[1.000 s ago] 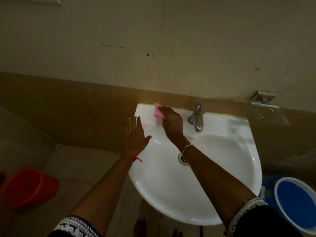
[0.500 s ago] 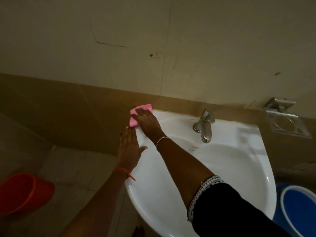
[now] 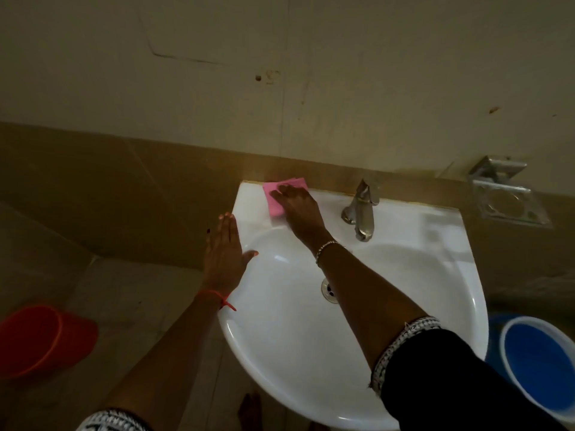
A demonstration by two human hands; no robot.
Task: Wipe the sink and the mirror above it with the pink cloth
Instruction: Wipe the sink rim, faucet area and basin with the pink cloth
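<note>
At frame centre, I am watching right hand (image 3: pixel 295 209), fingers flat, pressing pink cloth (image 3: pixel 273 199) on sink (image 3: pixel 404 275) ledge; left hand (image 3: pixel 224 250) resting flat on rim. Mirror, unseen, likely pending.

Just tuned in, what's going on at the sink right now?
A person is wiping the white sink. The right hand presses the pink cloth flat on the back left corner of the ledge, to the left of the tap. The left hand rests flat on the sink's left rim. The mirror is not in view. An orange bucket and a blue bucket stand on the floor either side.
</note>
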